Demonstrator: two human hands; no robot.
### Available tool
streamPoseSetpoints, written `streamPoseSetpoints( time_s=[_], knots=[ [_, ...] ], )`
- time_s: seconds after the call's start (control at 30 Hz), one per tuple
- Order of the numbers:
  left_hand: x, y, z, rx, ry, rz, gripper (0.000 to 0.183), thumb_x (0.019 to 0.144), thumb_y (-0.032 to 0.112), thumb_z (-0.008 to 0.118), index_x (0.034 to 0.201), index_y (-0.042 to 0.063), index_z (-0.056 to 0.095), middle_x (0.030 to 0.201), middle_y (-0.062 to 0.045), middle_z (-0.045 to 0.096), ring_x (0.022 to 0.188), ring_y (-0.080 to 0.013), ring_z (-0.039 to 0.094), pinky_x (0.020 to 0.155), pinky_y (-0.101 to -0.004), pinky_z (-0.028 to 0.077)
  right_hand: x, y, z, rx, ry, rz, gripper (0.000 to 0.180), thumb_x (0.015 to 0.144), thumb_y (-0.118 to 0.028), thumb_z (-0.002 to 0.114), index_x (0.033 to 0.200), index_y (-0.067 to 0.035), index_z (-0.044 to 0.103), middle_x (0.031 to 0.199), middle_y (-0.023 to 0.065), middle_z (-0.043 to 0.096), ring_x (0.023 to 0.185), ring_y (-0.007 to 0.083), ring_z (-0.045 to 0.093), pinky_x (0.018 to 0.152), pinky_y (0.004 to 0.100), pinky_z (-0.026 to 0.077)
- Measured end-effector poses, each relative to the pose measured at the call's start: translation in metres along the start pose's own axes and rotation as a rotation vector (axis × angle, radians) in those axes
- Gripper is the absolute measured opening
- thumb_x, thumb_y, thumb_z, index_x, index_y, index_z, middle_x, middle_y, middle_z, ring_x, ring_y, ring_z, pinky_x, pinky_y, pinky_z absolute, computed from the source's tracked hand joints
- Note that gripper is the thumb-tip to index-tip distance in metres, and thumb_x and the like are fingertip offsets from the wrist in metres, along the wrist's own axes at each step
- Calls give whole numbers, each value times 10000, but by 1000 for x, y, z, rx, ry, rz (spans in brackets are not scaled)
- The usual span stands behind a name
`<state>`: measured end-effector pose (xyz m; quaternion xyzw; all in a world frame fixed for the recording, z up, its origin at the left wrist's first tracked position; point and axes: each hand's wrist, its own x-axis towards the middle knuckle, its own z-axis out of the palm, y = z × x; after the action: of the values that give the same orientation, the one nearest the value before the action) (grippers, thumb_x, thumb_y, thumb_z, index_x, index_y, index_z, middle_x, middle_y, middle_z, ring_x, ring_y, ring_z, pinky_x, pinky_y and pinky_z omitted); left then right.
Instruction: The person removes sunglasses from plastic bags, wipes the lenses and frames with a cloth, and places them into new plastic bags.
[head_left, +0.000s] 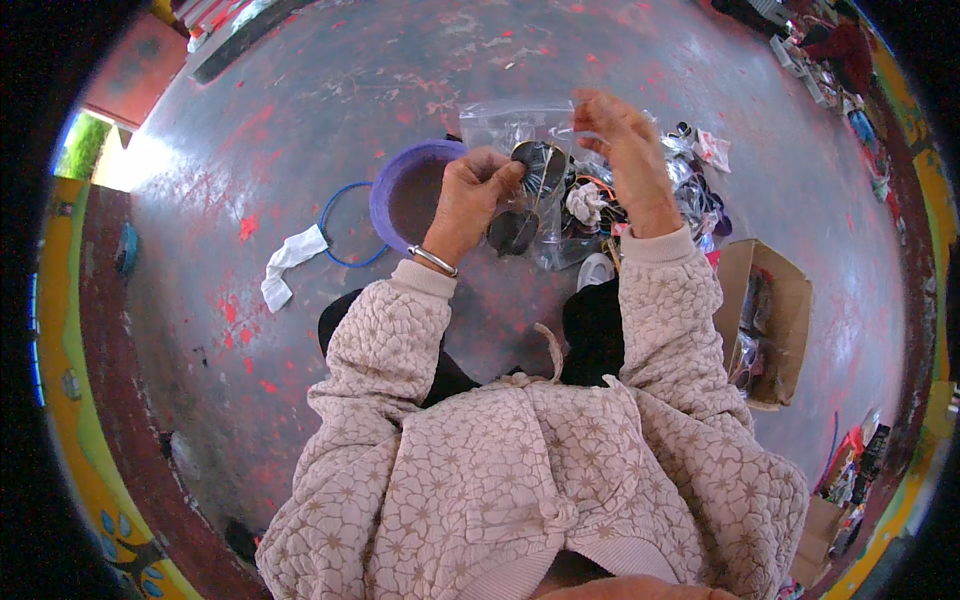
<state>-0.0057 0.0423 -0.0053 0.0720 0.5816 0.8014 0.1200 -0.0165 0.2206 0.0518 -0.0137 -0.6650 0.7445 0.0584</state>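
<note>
My left hand (474, 196) pinches a pair of dark sunglasses between thumb and fingers. Its upper round lens (546, 163) catches some glare, and the lower lens (512, 231) hangs beneath my fingers. A clear zip-top plastic bag (517, 116) appears around or behind the glasses; I cannot tell which. My right hand (626, 154) is raised to the right of them, blurred, with its fingers partly curled by the bag's upper right edge. Whether those fingers grip the plastic is unclear.
A purple tub (382, 191) stands left of my left hand, beside a blue ring (322, 221) and a white cloth (289, 262). Plastic-wrapped items (686, 176) are heaped beyond my right forearm. An open cardboard box (795, 322) holding wrapped things sits at my right.
</note>
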Motion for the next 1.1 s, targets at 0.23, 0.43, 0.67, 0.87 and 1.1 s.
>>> streamPoseSetpoints(
  time_s=[0.23,0.43,0.67,0.87,1.1],
  knots=[
    [-5,-1,8,37,-65,-9,111,824,132,585,769,39,558,687,6,559,629,-71,526,567,-213,442,-2,11,8,-39,-19,-89,137,751,-121,620,689,1,616,589,-29,524,523,39,420,462,194,314],
    [-4,1,10,1,-13,54,124,812,102,586,882,-1,590,776,-35,610,673,-102,564,603,-235,469,-6,8,11,-116,-11,-151,137,762,-114,615,715,14,617,597,-14,545,538,47,462,487,191,362],
    [-1,19,3,116,164,277,146,811,84,591,888,-37,622,739,-66,635,635,-91,577,603,-220,480,-10,11,15,-257,-55,-170,134,766,-118,621,754,16,627,626,14,590,564,54,511,526,195,411],
    [-5,26,4,99,145,245,154,844,104,546,866,-24,629,750,-65,636,635,-93,571,584,-218,468,-11,4,14,-168,-100,-152,140,771,-123,620,739,13,624,618,19,587,563,61,517,540,203,424],
    [-11,41,1,222,84,179,311,903,216,453,830,-37,618,715,-88,638,608,-120,600,566,-228,481,-14,-4,13,-201,-95,-137,144,773,-117,614,703,9,604,603,24,572,558,70,516,544,205,420]
  ],
)
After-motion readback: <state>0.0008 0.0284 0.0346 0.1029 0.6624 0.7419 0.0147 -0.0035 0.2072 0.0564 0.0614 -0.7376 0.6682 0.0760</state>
